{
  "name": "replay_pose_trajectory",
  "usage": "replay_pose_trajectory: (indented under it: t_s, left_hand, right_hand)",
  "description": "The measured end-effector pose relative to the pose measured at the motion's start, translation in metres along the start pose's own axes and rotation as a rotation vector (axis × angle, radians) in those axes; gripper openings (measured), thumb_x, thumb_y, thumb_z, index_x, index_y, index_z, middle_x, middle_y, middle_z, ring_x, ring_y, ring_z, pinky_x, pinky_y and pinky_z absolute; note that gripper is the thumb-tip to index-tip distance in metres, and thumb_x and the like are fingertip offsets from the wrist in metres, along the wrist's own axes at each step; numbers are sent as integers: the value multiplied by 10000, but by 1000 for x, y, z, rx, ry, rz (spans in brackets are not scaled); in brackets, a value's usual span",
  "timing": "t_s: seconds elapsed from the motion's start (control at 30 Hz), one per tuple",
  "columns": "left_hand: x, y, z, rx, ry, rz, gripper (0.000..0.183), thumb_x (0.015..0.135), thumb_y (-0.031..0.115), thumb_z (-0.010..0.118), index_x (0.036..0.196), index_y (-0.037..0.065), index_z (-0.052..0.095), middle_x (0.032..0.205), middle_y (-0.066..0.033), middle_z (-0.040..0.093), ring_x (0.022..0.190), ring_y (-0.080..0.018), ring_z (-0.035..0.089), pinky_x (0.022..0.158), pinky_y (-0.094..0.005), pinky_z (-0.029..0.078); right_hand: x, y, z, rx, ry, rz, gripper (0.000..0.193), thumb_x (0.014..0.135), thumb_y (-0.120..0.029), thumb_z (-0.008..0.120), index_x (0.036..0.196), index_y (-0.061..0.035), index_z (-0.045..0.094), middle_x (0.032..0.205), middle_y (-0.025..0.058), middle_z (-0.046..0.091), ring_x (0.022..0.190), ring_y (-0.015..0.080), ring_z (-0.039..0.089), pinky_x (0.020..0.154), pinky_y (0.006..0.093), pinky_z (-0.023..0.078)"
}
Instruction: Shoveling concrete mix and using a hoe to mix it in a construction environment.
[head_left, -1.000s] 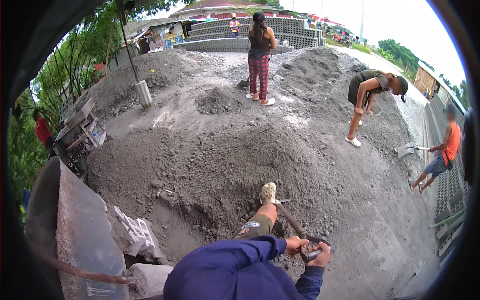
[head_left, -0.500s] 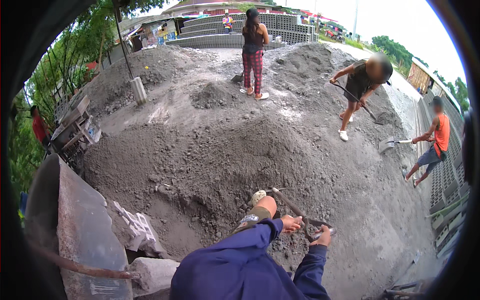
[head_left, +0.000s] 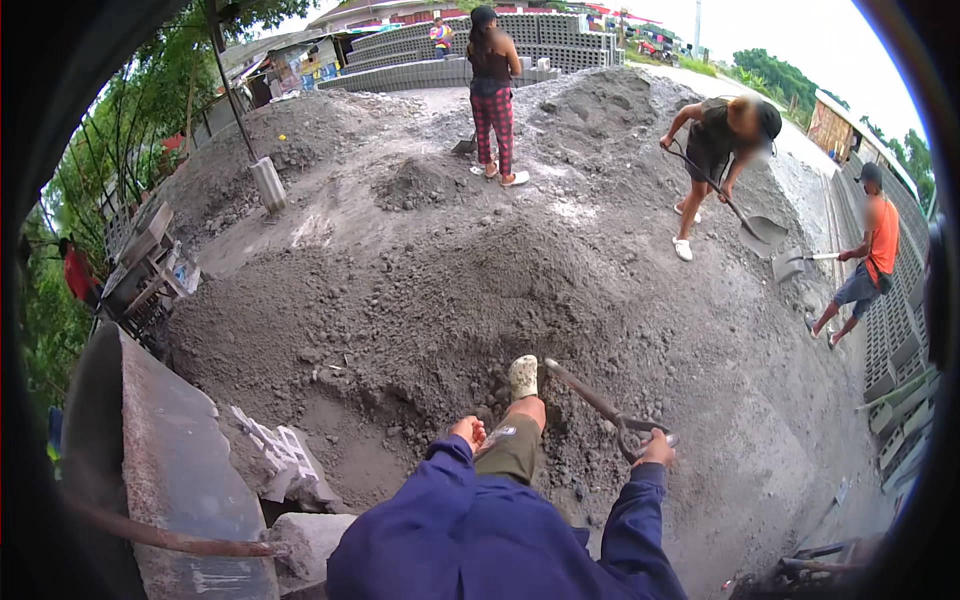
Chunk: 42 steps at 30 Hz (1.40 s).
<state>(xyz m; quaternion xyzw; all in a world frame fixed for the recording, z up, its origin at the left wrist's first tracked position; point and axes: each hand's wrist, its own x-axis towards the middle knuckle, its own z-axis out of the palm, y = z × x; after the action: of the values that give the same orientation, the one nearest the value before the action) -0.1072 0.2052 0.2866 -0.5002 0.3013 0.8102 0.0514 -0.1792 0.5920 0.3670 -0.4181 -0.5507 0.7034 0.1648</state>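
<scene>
My right hand (head_left: 657, 447) is wrapped round the end grip of a shovel (head_left: 590, 396). The shovel's shaft slopes away to the far left, down to the grey sand heap (head_left: 480, 300) beside my light clog (head_left: 523, 376). Its blade does not show; it seems buried in the sand or out of sight. Off the shovel, my left hand (head_left: 469, 431) hangs beside my left knee, its fingers curled in with nothing visible in them.
A large metal drum (head_left: 170, 440) and a broken concrete block (head_left: 280, 455) stand at left. At right, one person holds a shovel (head_left: 765, 232) low, and another in orange (head_left: 880, 240) holds a second one. A person in checked trousers (head_left: 492, 120) stands beyond the heap. Hollow blocks (head_left: 885, 330) line the right edge.
My left hand has let go of the shovel and moved left. My right hand keeps its grip. The person at right has swung their shovel blade nearer, and it now faces up.
</scene>
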Motion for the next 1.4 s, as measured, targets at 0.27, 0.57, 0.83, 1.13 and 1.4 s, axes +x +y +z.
replay_pose_trajectory:
  t_s: [0.27,0.57,0.83,1.13,1.4]
  left_hand:
    - [17,16,-8,343,396,121,212,782,209,441,703,46,550,592,-50,537,452,-132,479,394,-256,402]
    - [128,-17,138,662,214,-89,80,815,204,527,824,128,499,666,19,537,503,-92,484,470,-292,442]
    - [325,-117,240,755,421,-107,591,640,272,717,1099,38,427,828,-88,489,648,-190,499,625,-363,479]
    - [371,-166,212,455,153,-369,134,767,173,563,688,74,518,559,-38,510,417,-148,472,382,-322,397]
    - [355,-161,181,498,19,-392,130,769,169,489,666,107,441,515,-22,433,423,-158,426,415,-307,393]
  right_hand:
    - [-10,0,-7,-388,239,-114,303,599,-190,630,732,55,512,689,141,584,567,258,569,573,374,442]
    - [-8,21,-55,-840,336,-187,320,657,-196,630,838,44,520,769,200,580,707,348,560,642,391,426]
    - [22,177,-158,-1192,794,99,263,648,-92,579,876,26,523,784,180,582,712,329,565,658,386,435]
    - [-64,163,-95,-595,921,248,283,588,82,522,843,-22,458,612,57,468,415,134,433,364,242,355]
    - [-82,169,-143,-456,828,307,353,583,76,494,918,-16,435,587,47,437,411,127,424,382,244,350]
